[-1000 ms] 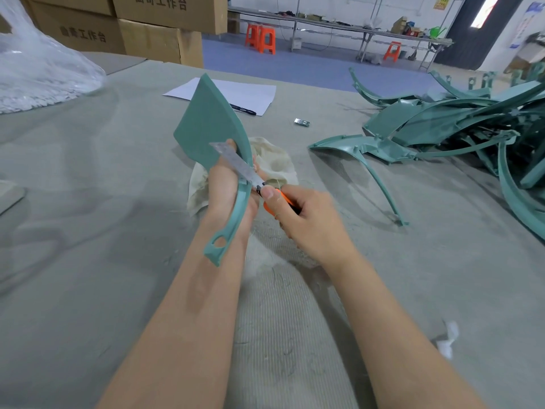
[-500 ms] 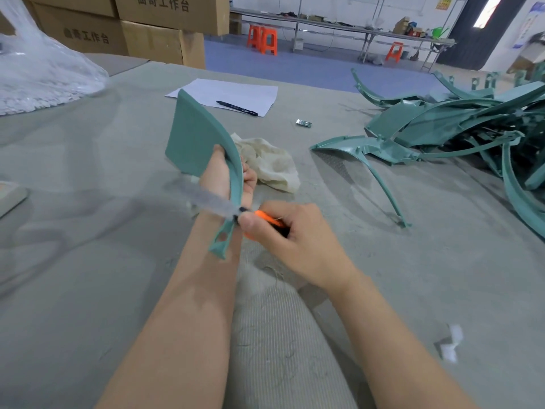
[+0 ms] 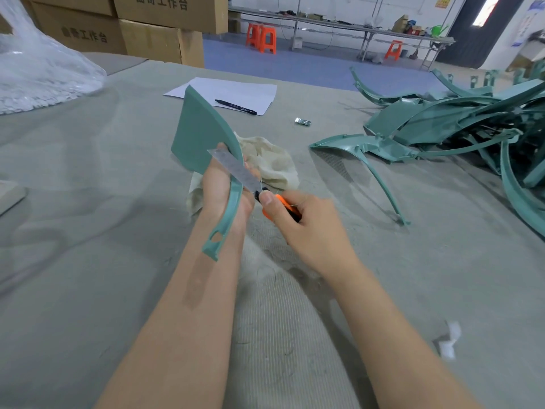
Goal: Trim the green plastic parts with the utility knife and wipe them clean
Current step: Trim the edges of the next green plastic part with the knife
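My left hand (image 3: 219, 191) grips a green plastic part (image 3: 200, 135), a broad curved panel with a narrow stem running down past my wrist. My right hand (image 3: 306, 228) holds an orange utility knife (image 3: 280, 206); its long steel blade lies across the part's right edge, just above my left thumb. A crumpled beige cloth (image 3: 271, 163) sits on the table right behind both hands. Thin plastic shavings lie on the table surface below my hands.
A pile of green plastic parts (image 3: 460, 128) fills the right side of the grey table (image 3: 88, 231). A sheet of paper (image 3: 236, 91) with a black pen (image 3: 236, 107) lies further back. A clear plastic bag (image 3: 38, 75) sits far left, cardboard boxes (image 3: 159, 28) behind.
The knife blade was drawn down toward the stem, then lifted back up across the part's edge. My left hand tilted the part slightly.
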`<state>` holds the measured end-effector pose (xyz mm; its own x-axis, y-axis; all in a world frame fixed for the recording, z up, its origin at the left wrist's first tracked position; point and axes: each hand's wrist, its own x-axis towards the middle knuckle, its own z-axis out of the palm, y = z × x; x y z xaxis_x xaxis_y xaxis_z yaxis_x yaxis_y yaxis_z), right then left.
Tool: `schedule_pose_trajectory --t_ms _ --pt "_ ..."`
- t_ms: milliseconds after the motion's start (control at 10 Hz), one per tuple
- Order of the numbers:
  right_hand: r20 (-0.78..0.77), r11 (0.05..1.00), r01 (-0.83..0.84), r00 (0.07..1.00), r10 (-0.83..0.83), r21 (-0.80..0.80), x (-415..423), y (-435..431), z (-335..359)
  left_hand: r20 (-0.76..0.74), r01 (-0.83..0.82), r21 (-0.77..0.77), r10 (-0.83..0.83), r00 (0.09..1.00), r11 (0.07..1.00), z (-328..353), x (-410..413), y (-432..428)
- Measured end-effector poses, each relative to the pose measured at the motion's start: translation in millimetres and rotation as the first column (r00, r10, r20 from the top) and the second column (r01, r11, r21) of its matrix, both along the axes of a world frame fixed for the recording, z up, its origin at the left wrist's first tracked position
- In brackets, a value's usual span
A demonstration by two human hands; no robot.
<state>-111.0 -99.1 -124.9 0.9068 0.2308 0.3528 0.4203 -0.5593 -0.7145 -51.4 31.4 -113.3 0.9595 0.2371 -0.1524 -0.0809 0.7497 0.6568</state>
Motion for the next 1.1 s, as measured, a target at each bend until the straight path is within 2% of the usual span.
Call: schedule_pose_trajectory --t_ms 300,600,700,800,900,1000,1100 --pt "-0.049 0.997 -0.035 0.998 0.038 0.069 -0.3 2.9 -0.6 0.058 0.050 -0.083 -0.045 0.997 0.995 4.6 -2.9 0.4" --pt "-0.082 0.996 0.032 0.996 -0.025 0.087 1.8 4.3 -2.5 0.047 0.113 -0.170 -0.107 0.993 0.979 4.9 -1.0 -3.1" --pt "-0.067 0.997 -0.006 0.998 0.011 0.077 -0.4 4.7 -1.3 0.059 0.151 -0.175 -0.143 0.988 0.973 6.1 -3.8 -3.4" --pt "-0.034 0.995 -0.077 0.996 0.079 0.060 -4.2 6.0 0.2 0.061 0.182 -0.246 -0.172 0.983 0.952 12.7 -2.7 -3.3" --pt "0.027 0.973 -0.231 0.972 0.232 -0.020 -14.1 16.5 0.5 0.028 0.152 -0.314 -0.151 0.988 0.937 12.8 -0.4 1.4" --pt "0.048 0.931 -0.355 0.932 0.360 -0.089 -21.8 21.3 2.1 0.063 0.139 -0.340 -0.125 0.990 0.930 10.2 -2.4 5.3" --pt "0.026 0.920 -0.391 0.920 0.391 -0.032 -20.4 14.4 8.7 0.034 0.162 -0.280 -0.159 0.987 0.946 12.4 -1.7 3.0"
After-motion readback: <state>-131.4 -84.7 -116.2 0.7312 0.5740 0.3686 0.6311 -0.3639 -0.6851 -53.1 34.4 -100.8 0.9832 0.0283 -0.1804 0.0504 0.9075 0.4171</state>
